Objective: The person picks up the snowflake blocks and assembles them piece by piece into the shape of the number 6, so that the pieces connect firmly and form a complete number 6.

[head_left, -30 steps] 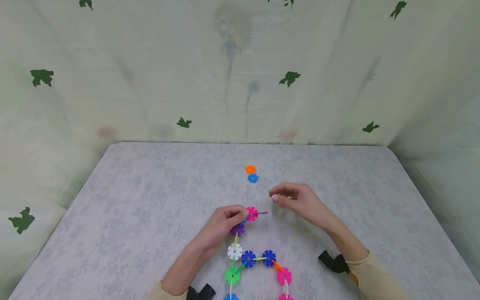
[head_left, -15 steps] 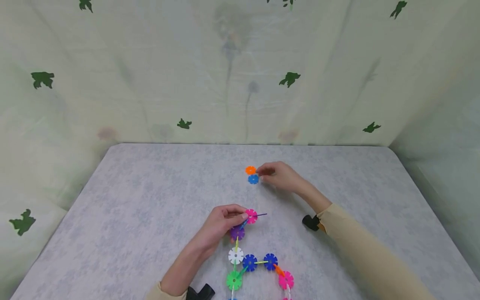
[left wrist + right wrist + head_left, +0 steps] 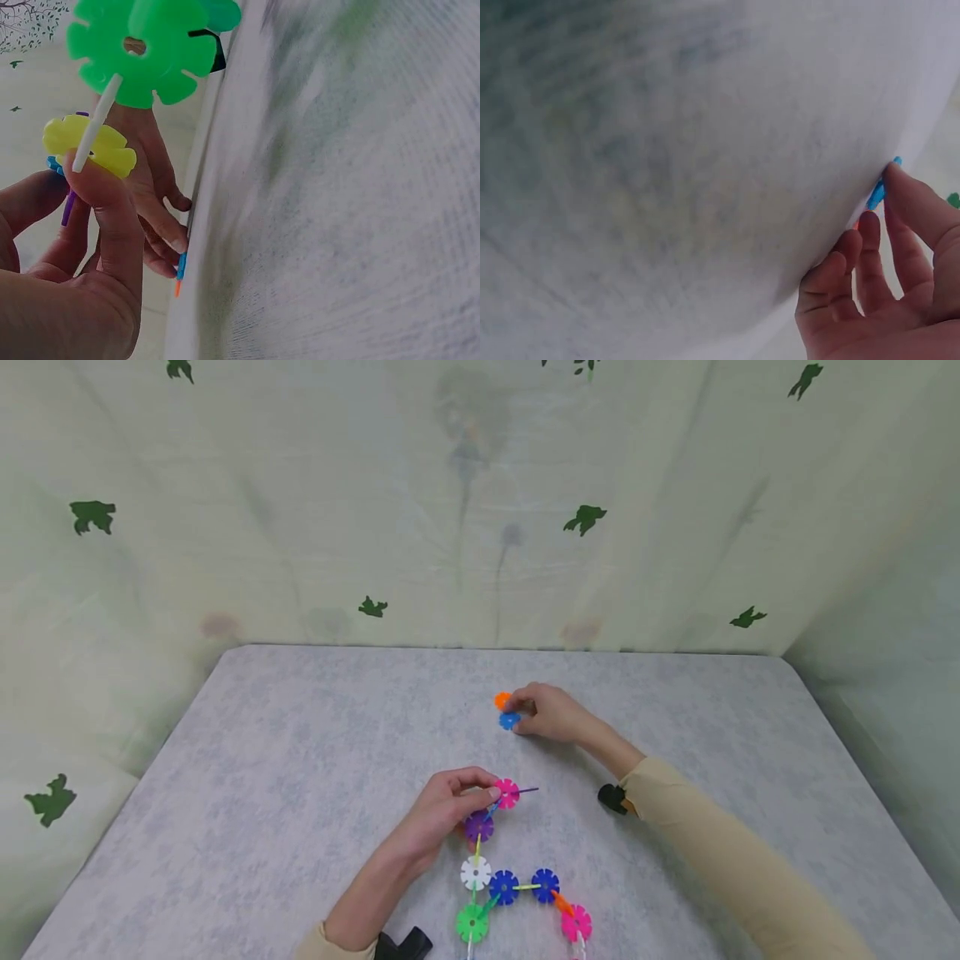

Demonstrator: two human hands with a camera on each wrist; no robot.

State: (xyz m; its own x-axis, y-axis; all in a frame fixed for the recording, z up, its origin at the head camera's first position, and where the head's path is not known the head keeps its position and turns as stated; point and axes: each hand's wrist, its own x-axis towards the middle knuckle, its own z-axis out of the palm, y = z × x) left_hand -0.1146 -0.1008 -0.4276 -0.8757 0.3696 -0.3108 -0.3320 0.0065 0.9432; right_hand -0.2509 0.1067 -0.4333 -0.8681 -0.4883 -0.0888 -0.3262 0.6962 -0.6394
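Observation:
My left hand (image 3: 442, 814) pinches the upper end of a chain of slotted, flower-shaped plastic discs. A pink disc (image 3: 507, 793) with a thin purple disc (image 3: 528, 790) seen edge-on sits by its fingertips, above another purple disc (image 3: 479, 826). In the left wrist view a yellow disc (image 3: 105, 146) and a large green disc (image 3: 139, 45) stand near the fingers. Farther back, my right hand (image 3: 551, 714) pinches a loose blue disc (image 3: 509, 721) at its edge, which still lies at the table. An orange disc (image 3: 502, 700) lies against it, partly behind the fingers.
The chain runs toward the near edge through a white disc (image 3: 476, 872), a green disc, dark blue discs (image 3: 545, 885) and a pink disc (image 3: 577, 922). The grey table (image 3: 315, 743) ends at a pale curtain (image 3: 300, 527) behind it.
My right hand has reached away and to the left, to the loose blue and orange discs. The left hand keeps its hold on the chain almost in place.

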